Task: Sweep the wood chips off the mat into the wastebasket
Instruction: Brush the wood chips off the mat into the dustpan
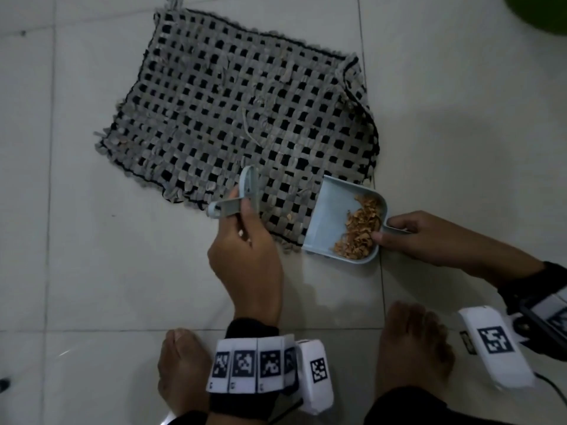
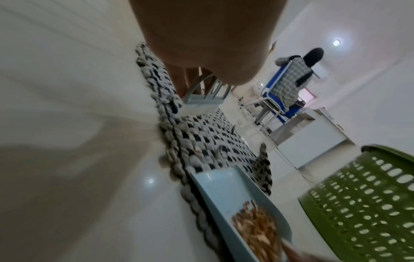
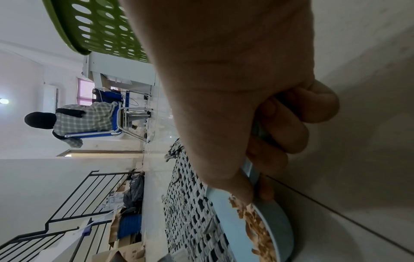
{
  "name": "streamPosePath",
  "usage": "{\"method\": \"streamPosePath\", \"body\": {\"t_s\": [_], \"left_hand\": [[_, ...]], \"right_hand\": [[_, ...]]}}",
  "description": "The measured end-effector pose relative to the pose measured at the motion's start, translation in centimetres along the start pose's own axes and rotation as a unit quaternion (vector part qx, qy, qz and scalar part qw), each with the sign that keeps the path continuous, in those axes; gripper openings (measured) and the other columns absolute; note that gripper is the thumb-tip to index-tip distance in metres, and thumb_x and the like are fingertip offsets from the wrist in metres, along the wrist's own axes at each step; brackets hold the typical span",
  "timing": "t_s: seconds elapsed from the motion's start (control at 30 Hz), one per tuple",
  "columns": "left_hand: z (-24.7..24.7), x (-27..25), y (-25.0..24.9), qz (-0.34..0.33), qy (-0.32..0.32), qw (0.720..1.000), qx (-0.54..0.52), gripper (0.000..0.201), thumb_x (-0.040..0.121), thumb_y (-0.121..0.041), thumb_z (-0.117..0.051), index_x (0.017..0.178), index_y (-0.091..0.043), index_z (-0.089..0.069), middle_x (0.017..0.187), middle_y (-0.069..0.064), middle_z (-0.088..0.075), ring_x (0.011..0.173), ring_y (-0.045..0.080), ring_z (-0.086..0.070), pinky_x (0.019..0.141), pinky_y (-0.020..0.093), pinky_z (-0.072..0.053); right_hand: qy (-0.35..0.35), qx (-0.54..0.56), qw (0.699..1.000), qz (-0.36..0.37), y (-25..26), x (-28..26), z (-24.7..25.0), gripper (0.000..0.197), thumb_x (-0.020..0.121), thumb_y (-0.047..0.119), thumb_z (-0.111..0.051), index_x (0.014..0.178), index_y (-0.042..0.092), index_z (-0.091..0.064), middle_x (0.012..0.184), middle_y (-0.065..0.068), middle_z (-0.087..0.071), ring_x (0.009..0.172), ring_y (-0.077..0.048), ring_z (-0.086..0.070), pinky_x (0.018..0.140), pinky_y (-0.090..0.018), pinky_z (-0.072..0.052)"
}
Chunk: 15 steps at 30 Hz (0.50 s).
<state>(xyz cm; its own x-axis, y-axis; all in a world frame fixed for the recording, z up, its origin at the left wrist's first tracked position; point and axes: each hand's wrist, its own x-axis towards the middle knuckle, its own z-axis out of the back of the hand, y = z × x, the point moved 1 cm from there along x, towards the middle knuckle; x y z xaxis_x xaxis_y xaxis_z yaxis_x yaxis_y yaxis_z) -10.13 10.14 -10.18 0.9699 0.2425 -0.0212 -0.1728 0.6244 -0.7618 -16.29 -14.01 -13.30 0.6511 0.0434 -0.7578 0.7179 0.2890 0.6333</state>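
Observation:
A grey-and-black woven mat (image 1: 239, 118) lies on the tiled floor. My left hand (image 1: 245, 240) grips a small pale-blue brush (image 1: 242, 194) over the mat's near edge; the brush (image 2: 201, 101) stands on the mat (image 2: 212, 141). My right hand (image 1: 429, 234) holds the handle of a pale-blue dustpan (image 1: 334, 210), whose mouth rests on the mat's near right corner. A heap of brown wood chips (image 1: 359, 228) lies in the pan's back. One or two chips (image 1: 290, 216) remain on the mat near the pan. The green perforated wastebasket (image 2: 363, 203) stands to the right.
My bare feet (image 1: 414, 348) are on the floor just behind the hands. A corner of the green basket (image 1: 540, 16) shows at top right. Farther off, a person sits on a blue chair (image 3: 94, 124), with a stair railing (image 3: 67, 203) and boxes beyond.

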Motion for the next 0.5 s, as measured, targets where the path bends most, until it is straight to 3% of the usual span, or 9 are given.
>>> {"method": "streamPosePath", "body": {"t_s": [0.13, 0.27, 0.43, 0.5], "left_hand": [[-0.3, 0.1, 0.1, -0.026, 0.080, 0.994, 0.067, 0.031, 0.106, -0.037, -0.043, 0.127, -0.028, -0.064, 0.071, -0.011, -0.063, 0.057, 0.002, -0.055, 0.051, 0.015, -0.039], [-1.8, -2.1, -1.1, -0.056, 0.139, 0.985, 0.085, 0.038, 0.105, -0.038, -0.042, 0.140, -0.032, -0.056, 0.076, -0.004, -0.067, 0.060, 0.006, -0.057, 0.051, 0.015, -0.038], [-2.7, -3.8, -2.6, -0.059, 0.193, 0.979, 0.017, 0.027, 0.106, -0.034, -0.044, 0.105, -0.020, -0.067, 0.060, -0.009, -0.056, 0.052, 0.007, -0.055, 0.043, 0.012, -0.036], [-2.3, -3.3, -2.2, -0.028, 0.166, 0.985, -0.034, 0.029, 0.105, -0.032, -0.047, 0.089, -0.017, -0.066, 0.060, -0.005, -0.059, 0.052, 0.011, -0.058, 0.040, 0.021, -0.042]], "right_hand": [[-0.002, -0.014, 1.000, 0.004, 0.0, 0.2, 0.0, 0.021, 0.089, 0.042, -0.065, 0.088, 0.026, -0.077, 0.082, 0.017, -0.076, 0.072, 0.003, -0.070, 0.062, -0.014, -0.048], [-0.003, -0.033, 0.999, 0.013, 0.2, 0.3, 0.0, 0.021, 0.089, 0.043, -0.064, 0.082, 0.027, -0.075, 0.072, 0.021, -0.073, 0.063, 0.008, -0.066, 0.051, -0.007, -0.043], [-0.004, -0.040, 0.999, 0.013, -0.1, 0.4, 0.1, 0.023, 0.089, 0.045, -0.063, 0.083, 0.027, -0.076, 0.071, 0.019, -0.072, 0.061, 0.006, -0.064, 0.056, -0.014, -0.044], [-0.005, -0.039, 0.999, 0.019, -0.1, 0.4, 0.2, 0.022, 0.090, 0.042, -0.063, 0.081, 0.027, -0.075, 0.065, 0.023, -0.069, 0.057, 0.009, -0.062, 0.054, -0.009, -0.042]]}}
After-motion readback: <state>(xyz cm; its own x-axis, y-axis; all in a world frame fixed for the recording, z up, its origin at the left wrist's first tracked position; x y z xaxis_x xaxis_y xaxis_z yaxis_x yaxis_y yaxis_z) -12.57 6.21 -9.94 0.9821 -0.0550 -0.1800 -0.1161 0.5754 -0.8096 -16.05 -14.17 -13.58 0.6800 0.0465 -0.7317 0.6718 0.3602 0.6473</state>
